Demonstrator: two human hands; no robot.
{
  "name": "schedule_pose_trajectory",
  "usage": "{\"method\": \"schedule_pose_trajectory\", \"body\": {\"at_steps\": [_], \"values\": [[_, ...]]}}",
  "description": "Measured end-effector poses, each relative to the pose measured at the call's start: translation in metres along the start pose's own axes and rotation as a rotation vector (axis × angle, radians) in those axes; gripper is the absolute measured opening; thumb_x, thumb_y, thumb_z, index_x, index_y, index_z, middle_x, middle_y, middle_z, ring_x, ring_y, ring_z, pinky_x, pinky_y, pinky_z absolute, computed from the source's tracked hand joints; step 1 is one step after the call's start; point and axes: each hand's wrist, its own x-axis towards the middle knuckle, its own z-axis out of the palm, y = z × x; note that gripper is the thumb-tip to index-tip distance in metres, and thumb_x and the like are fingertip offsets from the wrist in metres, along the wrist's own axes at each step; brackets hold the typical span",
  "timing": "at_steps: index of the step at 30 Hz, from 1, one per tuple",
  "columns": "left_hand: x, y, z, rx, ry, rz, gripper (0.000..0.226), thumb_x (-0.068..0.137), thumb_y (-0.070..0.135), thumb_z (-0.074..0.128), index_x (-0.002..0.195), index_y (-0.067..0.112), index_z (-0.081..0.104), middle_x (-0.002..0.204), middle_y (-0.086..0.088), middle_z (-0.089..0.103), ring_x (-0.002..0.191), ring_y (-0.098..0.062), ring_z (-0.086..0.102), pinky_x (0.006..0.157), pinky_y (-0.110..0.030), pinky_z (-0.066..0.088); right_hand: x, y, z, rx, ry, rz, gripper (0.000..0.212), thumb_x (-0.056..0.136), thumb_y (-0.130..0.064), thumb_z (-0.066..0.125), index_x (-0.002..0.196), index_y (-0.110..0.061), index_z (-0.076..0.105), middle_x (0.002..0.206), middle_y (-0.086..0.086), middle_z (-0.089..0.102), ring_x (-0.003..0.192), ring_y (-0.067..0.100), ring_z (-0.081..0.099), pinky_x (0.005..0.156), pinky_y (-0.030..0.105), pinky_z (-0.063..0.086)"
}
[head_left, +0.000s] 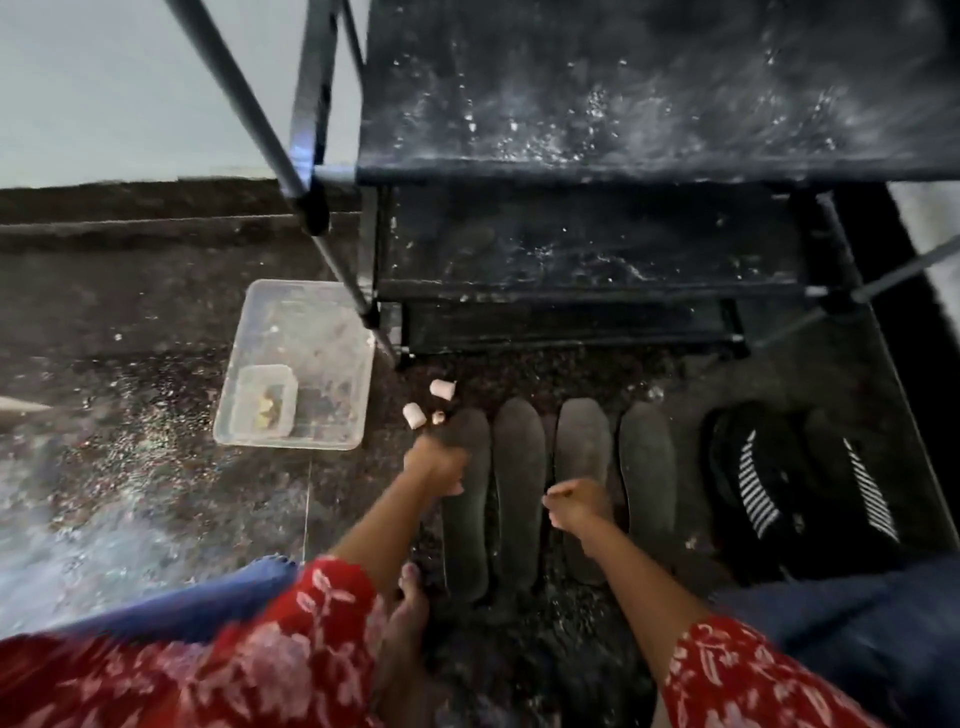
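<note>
Four dark grey insoles lie side by side on the speckled floor: the leftmost insole (465, 540), a second insole (519, 493), a third insole (582, 441) and a fourth insole (647, 467). My left hand (435, 463) is curled over the upper left edge of the leftmost insole and seems to grip it; blur hides the fingers. Above the third insole, my right hand (574, 505) hovers with its fingers curled in, and nothing shows in it.
A pair of black shoes (753, 478) with white stripes stands to the right. A clear plastic tub (291, 444) with a smaller box inside sits to the left. Small pale pieces (442, 388) lie by the insole tips. A dusty black rack (623, 93) rises ahead. My bare foot (405, 613) is below.
</note>
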Motion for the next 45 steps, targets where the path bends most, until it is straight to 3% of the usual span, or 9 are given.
{"method": "schedule_pose_trajectory", "body": {"at_steps": [4, 7, 9, 13, 23, 30, 34, 39, 45], "values": [[0.007, -0.039, 0.034, 0.096, 0.187, -0.128, 0.039, 0.086, 0.020, 0.060, 0.116, -0.005, 0.060, 0.118, -0.023, 0.062, 0.113, -0.035, 0.058, 0.092, -0.036, 0.048, 0.006, 0.025, 0.011, 0.018, -0.032, 0.057, 0.010, 0.080, -0.023, 0.070, 0.076, -0.015, 0.071, 0.093, 0.011, 0.072, 0.089, 0.028, 0.067, 0.084, 0.040, 0.054], [0.013, -0.054, 0.042, 0.054, 0.224, -0.203, 0.046, 0.082, 0.026, 0.069, 0.114, -0.005, 0.059, 0.116, -0.024, 0.061, 0.110, -0.036, 0.059, 0.090, -0.037, 0.049, 0.010, 0.035, 0.021, -0.085, -0.017, 0.078, 0.040, 0.084, -0.036, 0.063, 0.051, -0.016, 0.050, 0.074, 0.007, 0.065, 0.085, 0.025, 0.066, 0.070, 0.026, 0.052], [0.020, -0.059, 0.046, 0.042, 0.229, -0.225, 0.048, 0.080, 0.027, 0.072, 0.114, -0.004, 0.058, 0.116, -0.023, 0.061, 0.109, -0.036, 0.059, 0.089, -0.037, 0.050, 0.015, 0.035, 0.026, -0.114, 0.000, 0.074, 0.037, 0.087, -0.037, 0.059, 0.058, -0.015, 0.052, 0.087, 0.008, 0.068, 0.098, 0.026, 0.063, 0.070, 0.024, 0.047], [0.031, -0.063, 0.051, 0.024, 0.241, -0.239, 0.054, 0.075, 0.025, 0.078, 0.116, -0.002, 0.055, 0.119, -0.023, 0.059, 0.113, -0.035, 0.057, 0.091, -0.038, 0.050, 0.025, 0.030, 0.040, -0.090, 0.045, 0.096, 0.034, 0.086, -0.031, 0.063, 0.108, -0.004, 0.066, 0.116, 0.012, 0.065, 0.112, 0.028, 0.057, 0.085, 0.029, 0.047], [0.052, -0.085, 0.058, -0.034, 0.213, -0.281, 0.036, 0.079, 0.012, 0.072, 0.113, 0.010, 0.060, 0.117, -0.016, 0.061, 0.109, -0.031, 0.059, 0.094, -0.038, 0.049, 0.041, 0.032, 0.056, -0.073, 0.017, 0.154, 0.017, 0.087, -0.025, 0.062, 0.089, -0.010, 0.069, 0.106, 0.011, 0.069, 0.102, 0.029, 0.062, 0.086, 0.032, 0.052], [0.052, -0.090, 0.058, -0.138, 0.116, -0.257, 0.009, 0.083, 0.012, 0.069, 0.090, 0.013, 0.064, 0.097, -0.012, 0.067, 0.084, -0.028, 0.065, 0.065, -0.033, 0.056, 0.039, 0.041, 0.048, 0.124, 0.054, 0.151, 0.010, 0.081, -0.007, 0.067, 0.089, -0.014, 0.066, 0.099, 0.015, 0.067, 0.093, 0.032, 0.065, 0.082, 0.043, 0.055], [0.036, -0.091, 0.053, -0.249, 0.070, -0.221, 0.008, 0.084, 0.005, 0.066, 0.086, 0.011, 0.061, 0.078, -0.012, 0.059, 0.071, -0.023, 0.056, 0.073, -0.042, 0.056, 0.025, 0.049, 0.031, 0.173, 0.024, 0.162, 0.024, 0.080, -0.003, 0.067, 0.067, -0.019, 0.056, 0.085, 0.010, 0.062, 0.064, 0.022, 0.061, 0.060, 0.037, 0.058], [-0.002, -0.075, 0.042, -0.492, 0.023, -0.125, 0.022, 0.088, -0.010, 0.054, 0.073, 0.006, 0.053, 0.049, -0.004, 0.054, 0.032, -0.011, 0.047, 0.033, -0.015, 0.038, 0.002, 0.052, -0.014, 0.357, -0.064, 0.154, 0.024, 0.085, 0.002, 0.062, 0.069, -0.014, 0.052, 0.083, 0.013, 0.059, 0.066, 0.021, 0.056, 0.046, 0.028, 0.049], [-0.068, -0.028, 0.028, -0.586, -0.088, 0.088, 0.010, 0.090, -0.008, 0.053, 0.089, -0.001, 0.060, 0.072, -0.015, 0.060, 0.055, -0.021, 0.056, 0.045, -0.026, 0.049, -0.040, 0.032, -0.090, 0.609, -0.126, -0.064, 0.020, 0.087, 0.007, 0.056, 0.078, -0.011, 0.054, 0.075, 0.008, 0.052, 0.062, 0.016, 0.051, 0.044, 0.022, 0.049]]}}
